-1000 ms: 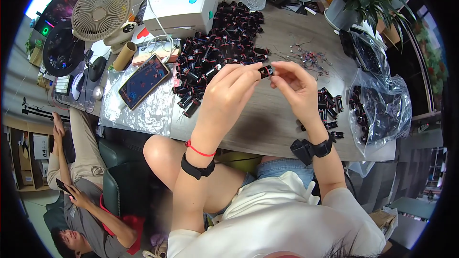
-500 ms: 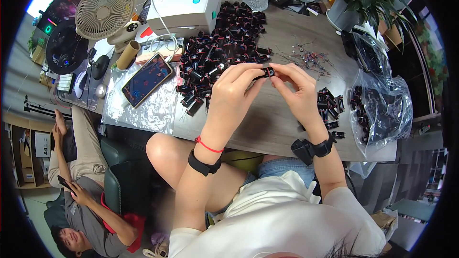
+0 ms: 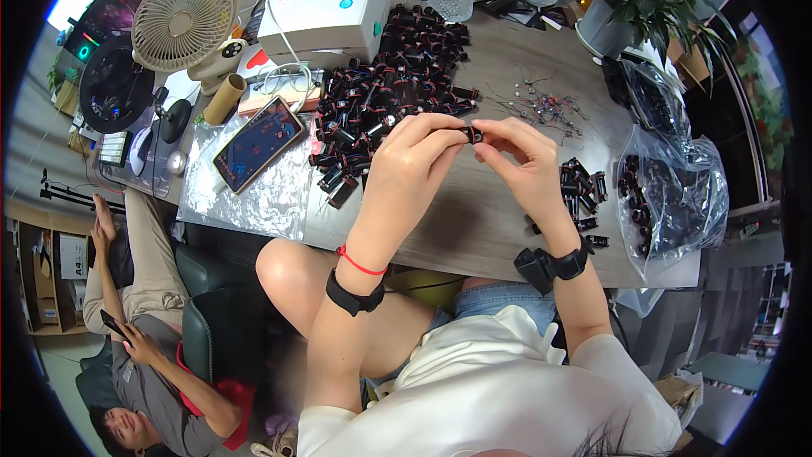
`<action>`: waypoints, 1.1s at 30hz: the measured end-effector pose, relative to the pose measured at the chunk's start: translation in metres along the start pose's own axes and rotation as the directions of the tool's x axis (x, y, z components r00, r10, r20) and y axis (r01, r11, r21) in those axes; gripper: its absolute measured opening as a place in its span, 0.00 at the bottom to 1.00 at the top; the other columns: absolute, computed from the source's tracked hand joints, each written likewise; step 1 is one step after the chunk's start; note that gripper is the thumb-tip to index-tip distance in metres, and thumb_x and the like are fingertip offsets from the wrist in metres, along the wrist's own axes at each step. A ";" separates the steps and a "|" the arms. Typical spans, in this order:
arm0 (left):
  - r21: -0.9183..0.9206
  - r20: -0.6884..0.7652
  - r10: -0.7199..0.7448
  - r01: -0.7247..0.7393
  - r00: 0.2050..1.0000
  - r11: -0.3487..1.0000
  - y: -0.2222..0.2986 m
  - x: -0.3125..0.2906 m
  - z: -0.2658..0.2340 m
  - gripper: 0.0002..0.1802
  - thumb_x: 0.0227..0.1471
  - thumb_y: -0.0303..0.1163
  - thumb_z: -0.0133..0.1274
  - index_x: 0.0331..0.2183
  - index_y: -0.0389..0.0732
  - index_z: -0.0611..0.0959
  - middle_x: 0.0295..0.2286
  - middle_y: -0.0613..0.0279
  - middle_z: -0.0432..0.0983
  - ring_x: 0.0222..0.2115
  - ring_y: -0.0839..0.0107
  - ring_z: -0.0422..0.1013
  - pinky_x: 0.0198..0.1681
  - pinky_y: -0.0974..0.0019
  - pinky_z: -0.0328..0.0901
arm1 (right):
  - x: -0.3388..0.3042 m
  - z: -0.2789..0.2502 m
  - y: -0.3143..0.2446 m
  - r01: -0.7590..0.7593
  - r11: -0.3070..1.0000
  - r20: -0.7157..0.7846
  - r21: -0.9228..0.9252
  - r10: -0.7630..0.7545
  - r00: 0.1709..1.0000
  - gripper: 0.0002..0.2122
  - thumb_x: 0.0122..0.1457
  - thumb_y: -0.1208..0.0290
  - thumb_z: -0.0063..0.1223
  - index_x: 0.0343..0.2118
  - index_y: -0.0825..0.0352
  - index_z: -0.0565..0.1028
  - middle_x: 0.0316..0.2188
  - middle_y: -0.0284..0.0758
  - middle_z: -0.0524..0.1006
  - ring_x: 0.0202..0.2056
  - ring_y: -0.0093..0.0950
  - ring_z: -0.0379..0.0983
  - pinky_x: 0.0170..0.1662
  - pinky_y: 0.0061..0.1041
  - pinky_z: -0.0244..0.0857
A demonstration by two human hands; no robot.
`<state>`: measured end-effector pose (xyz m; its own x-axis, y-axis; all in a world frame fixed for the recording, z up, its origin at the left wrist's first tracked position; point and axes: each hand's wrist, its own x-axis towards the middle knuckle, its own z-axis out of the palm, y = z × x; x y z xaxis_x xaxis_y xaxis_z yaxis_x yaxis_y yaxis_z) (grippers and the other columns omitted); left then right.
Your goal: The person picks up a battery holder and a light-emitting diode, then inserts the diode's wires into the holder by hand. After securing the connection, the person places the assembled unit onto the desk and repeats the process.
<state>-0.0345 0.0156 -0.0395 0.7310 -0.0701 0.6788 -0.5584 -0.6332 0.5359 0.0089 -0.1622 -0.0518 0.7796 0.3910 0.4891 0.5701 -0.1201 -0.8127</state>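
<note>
Between my two hands, above the table's near part, is a small black cylindrical part (image 3: 473,134); its finer details are too small to make out. My left hand (image 3: 410,161) pinches its left end with thumb and fingers. Closed on the right end, my right hand (image 3: 526,161) has its thumb and forefinger at the part. Beyond my left hand lies a large heap of similar black parts (image 3: 381,89) with red wires. A smaller group of the same parts (image 3: 582,190) sits beside my right wrist.
A clear plastic bag (image 3: 677,195) holding more black parts lies at the right edge. Loose small wired pieces (image 3: 545,108) are scattered farther back. To the left are a phone (image 3: 259,144), a cardboard tube (image 3: 225,99), a fan (image 3: 182,21) and a white printer (image 3: 326,13). Another person (image 3: 161,355) sits at left.
The black part has been turned between my fingers, so its round end shows less. Both hands have shifted only slightly and keep their grip.
</note>
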 end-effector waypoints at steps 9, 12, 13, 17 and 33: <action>0.118 0.023 0.022 -0.024 1.000 0.993 0.003 -0.001 0.002 0.08 0.43 0.19 0.58 0.30 0.36 0.80 0.35 0.59 0.76 0.34 0.60 0.73 0.37 0.63 0.69 | -0.003 0.011 0.004 0.046 0.997 -0.027 -0.054 -0.048 0.999 0.13 0.52 0.85 0.56 0.42 0.70 0.78 0.30 0.34 0.76 0.30 0.22 0.75 0.36 0.18 0.71; 0.139 0.036 -0.099 0.093 0.994 0.986 0.005 -0.006 0.006 0.10 0.43 0.18 0.57 0.32 0.36 0.78 0.36 0.59 0.75 0.34 0.59 0.73 0.37 0.62 0.68 | -0.007 0.018 0.003 0.092 0.985 -0.042 -0.149 -0.099 0.994 0.13 0.51 0.85 0.57 0.42 0.70 0.78 0.30 0.34 0.77 0.30 0.22 0.75 0.34 0.19 0.72; 0.138 0.036 -0.102 0.096 0.994 0.986 0.004 -0.007 0.008 0.10 0.43 0.18 0.57 0.32 0.36 0.78 0.36 0.59 0.75 0.34 0.59 0.73 0.37 0.62 0.68 | -0.007 0.018 0.004 0.090 0.985 -0.040 -0.149 -0.097 0.995 0.13 0.51 0.85 0.57 0.42 0.70 0.78 0.30 0.34 0.77 0.30 0.22 0.75 0.34 0.19 0.72; 0.123 0.001 -0.077 0.076 0.997 0.989 0.000 -0.004 0.013 0.12 0.43 0.17 0.57 0.34 0.35 0.77 0.37 0.59 0.74 0.35 0.58 0.72 0.36 0.61 0.68 | -0.004 0.017 0.008 0.064 0.982 -0.040 -0.178 -0.072 0.997 0.13 0.51 0.84 0.58 0.41 0.71 0.77 0.31 0.34 0.77 0.30 0.22 0.76 0.34 0.18 0.72; 0.048 -0.019 -0.049 0.050 0.999 0.998 0.001 -0.006 0.004 0.08 0.41 0.18 0.58 0.28 0.35 0.78 0.33 0.59 0.73 0.32 0.59 0.72 0.34 0.63 0.69 | -0.004 0.020 0.004 0.016 1.000 -0.041 -0.005 -0.016 0.999 0.16 0.51 0.87 0.54 0.45 0.70 0.77 0.33 0.35 0.76 0.34 0.21 0.76 0.38 0.17 0.72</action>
<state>-0.0378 0.0122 -0.0450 0.7498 -0.0239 0.6613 -0.5016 -0.6723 0.5444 0.0029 -0.1458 -0.0637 0.7805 0.3548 0.5147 0.5837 -0.1187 -0.8033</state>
